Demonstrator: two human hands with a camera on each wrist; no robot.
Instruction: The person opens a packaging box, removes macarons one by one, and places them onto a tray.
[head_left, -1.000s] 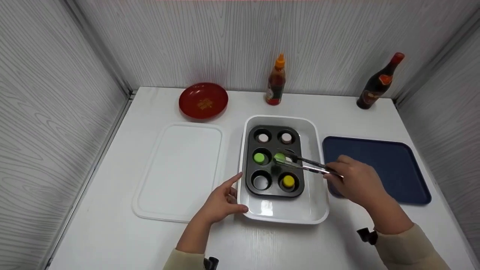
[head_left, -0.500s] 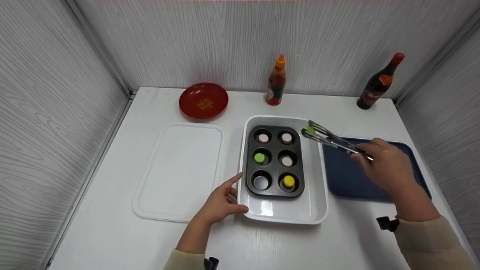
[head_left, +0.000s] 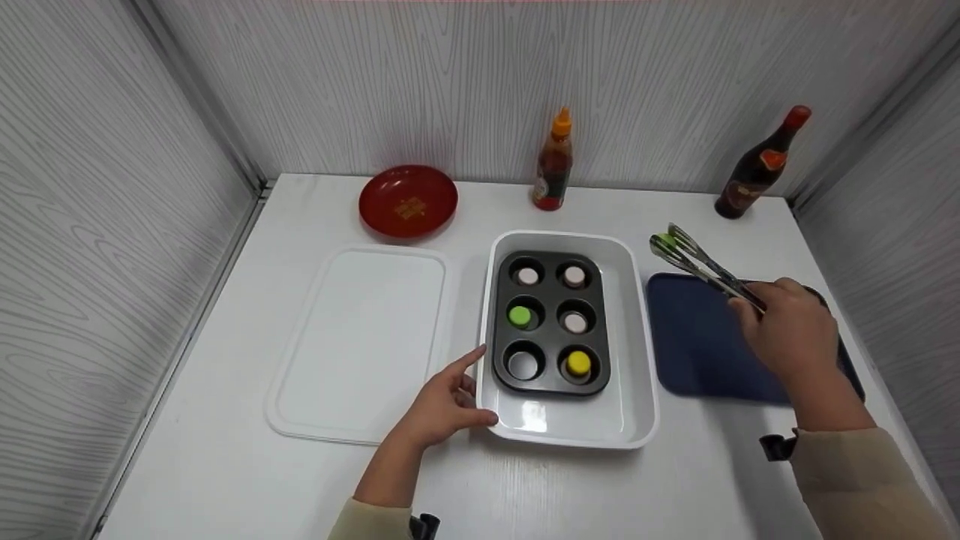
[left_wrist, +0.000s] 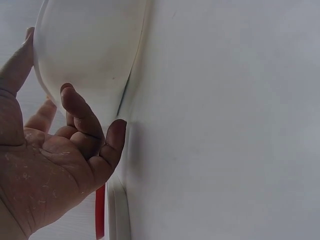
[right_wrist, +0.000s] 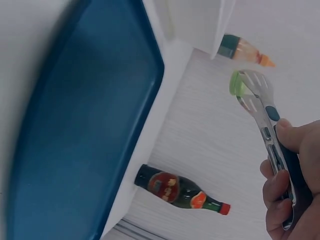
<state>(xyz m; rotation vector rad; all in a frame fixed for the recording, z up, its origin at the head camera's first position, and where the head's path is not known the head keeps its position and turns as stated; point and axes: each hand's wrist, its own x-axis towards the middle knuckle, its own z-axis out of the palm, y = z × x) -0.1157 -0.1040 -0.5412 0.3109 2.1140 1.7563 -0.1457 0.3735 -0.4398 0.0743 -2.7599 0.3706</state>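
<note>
My right hand (head_left: 795, 330) grips metal tongs (right_wrist: 270, 130) with dark handles, raised above the navy tray (head_left: 712, 345). A green disc-shaped piece (right_wrist: 237, 84) is pinched between the tong tips. My left hand (head_left: 442, 405) touches the left side of a white basin (head_left: 630, 405) with thumb and index finger spread apart; in the left wrist view its other fingers are loosely bent beside the basin wall. Inside the basin sits a dark muffin tin (head_left: 551, 337). Its cups hold several pale pieces, one green piece (head_left: 519, 316) and one yellow piece (head_left: 578, 363); the near left cup is empty.
A white lid-like board (head_left: 360, 337) lies left of the basin. Behind stand a red plate (head_left: 409, 202), an orange-capped sauce bottle (head_left: 553, 165) and a dark red-capped bottle (head_left: 757, 169). Grey wood-patterned walls enclose the table at the back and sides.
My right hand has lifted the green piece with the tongs out of the middle right cup and carried it right and away, over the navy tray. The left hand stays in place.
</note>
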